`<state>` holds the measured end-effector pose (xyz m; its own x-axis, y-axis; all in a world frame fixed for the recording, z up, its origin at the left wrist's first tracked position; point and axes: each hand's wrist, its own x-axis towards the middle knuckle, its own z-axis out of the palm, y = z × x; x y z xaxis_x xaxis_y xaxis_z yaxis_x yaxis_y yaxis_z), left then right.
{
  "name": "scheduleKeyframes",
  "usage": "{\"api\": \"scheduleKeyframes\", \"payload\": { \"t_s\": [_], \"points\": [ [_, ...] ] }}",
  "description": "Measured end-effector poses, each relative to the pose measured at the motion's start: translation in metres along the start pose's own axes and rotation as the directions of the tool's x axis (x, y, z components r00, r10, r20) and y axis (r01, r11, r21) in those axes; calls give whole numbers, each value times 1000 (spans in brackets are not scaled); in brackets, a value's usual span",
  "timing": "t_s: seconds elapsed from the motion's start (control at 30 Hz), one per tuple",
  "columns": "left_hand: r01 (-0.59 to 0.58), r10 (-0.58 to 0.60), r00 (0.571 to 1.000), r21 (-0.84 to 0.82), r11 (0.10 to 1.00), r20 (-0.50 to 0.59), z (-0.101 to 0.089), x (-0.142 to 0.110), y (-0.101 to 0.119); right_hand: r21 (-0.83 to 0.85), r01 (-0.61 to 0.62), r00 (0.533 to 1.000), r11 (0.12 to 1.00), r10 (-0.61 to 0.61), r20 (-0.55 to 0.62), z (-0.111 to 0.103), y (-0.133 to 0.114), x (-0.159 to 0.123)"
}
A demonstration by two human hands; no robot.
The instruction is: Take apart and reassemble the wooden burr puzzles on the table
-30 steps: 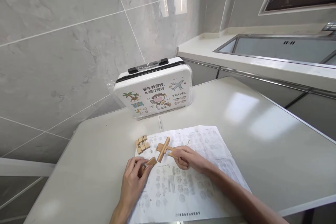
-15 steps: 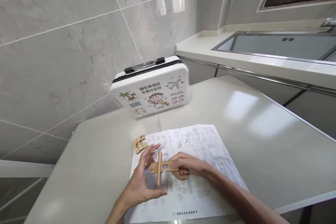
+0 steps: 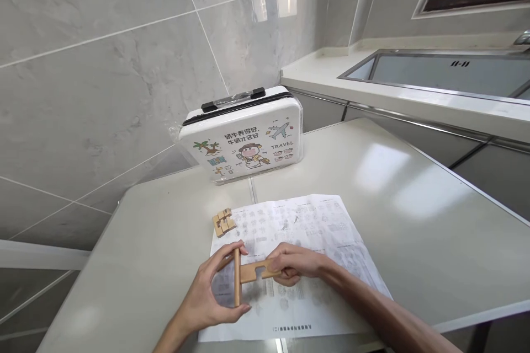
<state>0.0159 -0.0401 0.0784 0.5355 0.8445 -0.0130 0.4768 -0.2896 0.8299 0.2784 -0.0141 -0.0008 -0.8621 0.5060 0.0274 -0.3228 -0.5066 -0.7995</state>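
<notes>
My left hand [image 3: 202,293] grips a thin wooden rod [image 3: 237,289] by its two ends, thumb below and fingertips above. Pinched in my right hand [image 3: 296,262] is a flat wooden puzzle piece [image 3: 249,272] with a notch in one edge. Its left end meets the middle of the rod; whether it passes through or only touches cannot be made out. Another wooden piece [image 3: 224,263] shows partly behind my left fingers. Beyond that hand, a small assembled wooden block puzzle [image 3: 224,223] lies at the sheet's upper left corner.
Under my hands a creased printed sheet [image 3: 327,298] covers part of the pale table [image 3: 397,242]. A white cartoon case [image 3: 244,140] in plastic wrap stands at the back against the tiled wall [image 3: 103,77]. A sink [image 3: 422,69] is set in the counter at right.
My left hand has closed on the rod's ends, where before it was spread around it. The rod now sits at the flat piece's left end instead of across its body.
</notes>
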Motion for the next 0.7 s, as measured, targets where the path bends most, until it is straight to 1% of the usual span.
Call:
{"api": "scheduleKeyframes", "payload": {
  "t_s": [0.1,0.17,0.2,0.3,0.33,0.37,0.4,0.43,0.47,0.5,0.53,0.57,0.6,0.63,0.7],
  "points": [
    [-17,18,1000,60,998,-12,-11,-16,-3,-18,-24,1000,1000,24,2,7,3,2],
    [-18,26,998,119,993,-64,-24,-29,-9,-25,-22,999,999,21,-26,9,2,-1],
    [-8,26,993,150,989,-116,-33,-36,-14,-27,-15,999,1000,14,-48,10,0,-4],
    [114,-52,976,289,951,-212,-56,-57,-32,-66,-22,991,998,13,-136,11,-13,-14],
    [169,-87,966,342,924,-243,-60,-63,-39,-136,-80,983,988,55,-175,12,-19,-16],
    [207,-110,961,392,896,-255,-62,-67,-44,-231,-165,974,959,122,-191,14,-25,-16],
    [213,-108,961,438,874,-253,-61,-70,-49,-334,-255,960,908,195,-203,17,-30,-14],
    [197,-90,967,478,856,-237,-58,-72,-51,-445,-328,942,833,258,-213,20,-34,-11],
    [159,-59,977,510,845,-207,-54,-72,-52,-563,-369,929,740,298,-218,23,-37,-5],
    [107,-21,986,533,839,-165,-49,-71,-51,-677,-378,923,632,313,-223,26,-39,1],
    [55,17,992,547,835,-125,-44,-69,-49,-767,-360,924,531,314,-217,29,-39,9],
    [8,40,996,550,835,-76,-40,-67,-45,-825,-345,922,448,328,-207,31,-39,16],
    [-51,73,997,542,839,-19,-36,-65,-41,-854,-341,913,392,356,-201,33,-38,24],
    [-113,111,993,529,841,37,-34,-63,-37,-867,-349,900,356,385,-204,34,-36,32],
    [-219,177,976,502,837,129,-33,-59,-29,-870,-378,867,316,451,-213,34,-35,46]
  ]
}}
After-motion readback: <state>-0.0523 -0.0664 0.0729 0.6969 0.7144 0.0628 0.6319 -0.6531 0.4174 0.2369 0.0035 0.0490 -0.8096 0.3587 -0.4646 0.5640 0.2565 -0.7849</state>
